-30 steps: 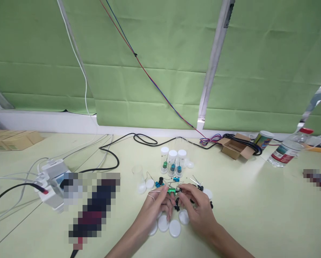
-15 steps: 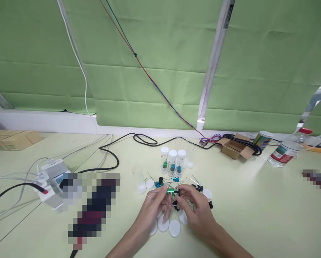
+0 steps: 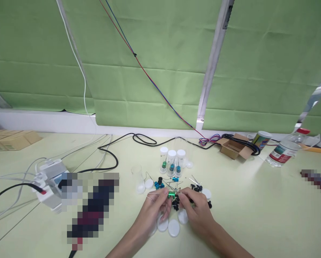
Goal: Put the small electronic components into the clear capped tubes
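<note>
My left hand (image 3: 156, 204) is closed on a small shiny green metal cylinder (image 3: 171, 194), with a thin wire reaching left across the fingers. From the other side, my right hand (image 3: 194, 204) pinches a black end piece (image 3: 176, 195), mostly covered by its fingertips, against the green cylinder. Several small blue parts (image 3: 157, 185) and bent wires lie just beyond my hands. Loose black parts (image 3: 175, 205) are scattered between and beside them. White round caps (image 3: 173, 228) lie near my wrists.
Three capped clear tubes (image 3: 171, 165) with green and blue parts stand behind. An uncapped clear tube (image 3: 137, 175) is at left. Farther off are a power strip (image 3: 52, 179), black cable (image 3: 112, 168), open cardboard box (image 3: 231, 148) and water bottle (image 3: 281, 152).
My right fingertips have closed in toward the green cylinder, and less of the black end piece shows. My left hand keeps its hold. The view has shifted very slightly.
</note>
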The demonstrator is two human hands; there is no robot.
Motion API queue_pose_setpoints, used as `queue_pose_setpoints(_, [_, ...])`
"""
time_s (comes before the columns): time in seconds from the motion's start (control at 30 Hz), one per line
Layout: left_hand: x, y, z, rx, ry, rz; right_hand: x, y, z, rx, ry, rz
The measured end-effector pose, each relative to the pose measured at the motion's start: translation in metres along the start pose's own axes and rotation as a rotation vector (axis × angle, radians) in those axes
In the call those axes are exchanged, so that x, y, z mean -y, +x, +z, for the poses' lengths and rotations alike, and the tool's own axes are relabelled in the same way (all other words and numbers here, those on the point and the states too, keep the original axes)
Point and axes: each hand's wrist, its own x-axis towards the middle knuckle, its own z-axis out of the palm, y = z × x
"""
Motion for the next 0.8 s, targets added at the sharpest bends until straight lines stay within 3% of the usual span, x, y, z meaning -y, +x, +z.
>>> queue_pose_setpoints(0.3, [-0.0019,0.0002,0.0006,-0.025,-0.043,0.005,0.0008,-0.002,0.0003,-0.069,0.024,-0.036])
queue_pose_setpoints(0.8, [-0.0059,-0.0016,0.0002,-0.015,-0.028,0.016,-0.0062,-0.0046,0.0024,-0.029,0.066,-0.087])
